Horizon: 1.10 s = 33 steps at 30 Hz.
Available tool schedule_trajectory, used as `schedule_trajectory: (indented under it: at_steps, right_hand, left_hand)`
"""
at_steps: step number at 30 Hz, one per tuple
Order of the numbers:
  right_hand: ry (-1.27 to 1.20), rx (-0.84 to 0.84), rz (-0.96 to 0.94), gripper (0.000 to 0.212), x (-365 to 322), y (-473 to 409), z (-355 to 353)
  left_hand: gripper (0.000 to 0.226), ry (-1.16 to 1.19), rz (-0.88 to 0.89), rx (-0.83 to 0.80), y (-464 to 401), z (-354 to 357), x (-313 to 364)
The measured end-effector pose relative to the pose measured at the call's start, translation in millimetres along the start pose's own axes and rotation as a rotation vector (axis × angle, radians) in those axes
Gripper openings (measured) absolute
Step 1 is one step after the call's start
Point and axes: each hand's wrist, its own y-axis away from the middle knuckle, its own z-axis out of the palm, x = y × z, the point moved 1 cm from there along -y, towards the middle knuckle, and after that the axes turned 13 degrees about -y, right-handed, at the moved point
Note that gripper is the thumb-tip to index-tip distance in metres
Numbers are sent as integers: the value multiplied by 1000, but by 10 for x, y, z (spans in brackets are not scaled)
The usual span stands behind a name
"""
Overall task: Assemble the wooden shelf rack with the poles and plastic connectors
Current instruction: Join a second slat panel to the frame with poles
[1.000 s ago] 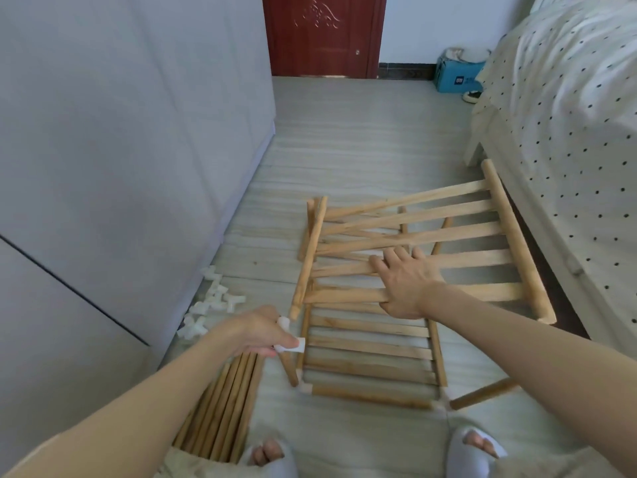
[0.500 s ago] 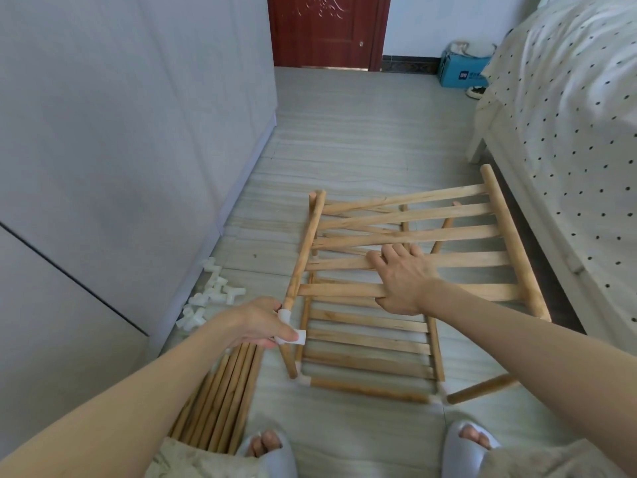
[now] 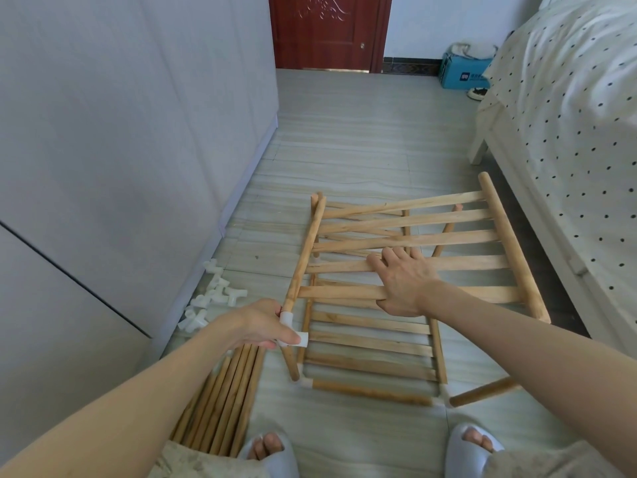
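Wooden slatted shelf panel [image 3: 413,260] lies tilted over a second panel [image 3: 372,343] on the tiled floor [image 3: 362,139], between the grey wall cabinet [image 3: 120,132] and the bed [image 3: 568,98]. Right hand [image 3: 401,281] lies on the upper panel, fingers spread over one slat and thumb hooked under the next; palm pressing down, same place as a second ago. Left hand [image 3: 262,327] pinches a white plastic connector [image 3: 291,327] fitted on the end of the upper panel's left side pole [image 3: 303,257]. Compared with a second ago, that pole end and the connector sit a little higher and nearer the panel's corner; the connector's side socket now points toward the lower panel's slats. A short pole [image 3: 289,360] runs down from the connector to the floor. Lower panel carries white connectors at both near corners; a loose pole [image 3: 482,393] sticks out from the right one. Bundle of spare poles [image 3: 224,401] lies by the left foot, unchanged. Heap of white connectors [image 3: 210,298] rests against the cabinet base. Grey slippers [image 3: 468,450] at the bottom edge. Red door [image 3: 327,29] and blue box [image 3: 462,70] at the far end.
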Motion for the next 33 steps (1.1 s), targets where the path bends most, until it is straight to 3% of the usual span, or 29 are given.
schedule_trajectory:
  at_steps: [15,20,24,28,30,33]
  right_hand:
    - [53,18,-118,73,25,121,42]
    - [23,13,-108,76,-7,178,117]
    - [-15,15,-79,73,0,210,137]
    - [-40,29,-55,73,14,240,173]
    - [-43,39,-49,75,13,262,224]
    - [-60,24,-55,81,-2,284,298]
  left_hand:
    - [53,-290,69,90,12,18,-20]
    - [64,-239,124,114,15,81,-127]
    - [77,56,192,197,4,264,-201]
    - [51,824,235,386,-73,651,-167]
    - [27,1021,174,497,-123,755,-141]
    - [33,1208,173,538,-178,734,-135]
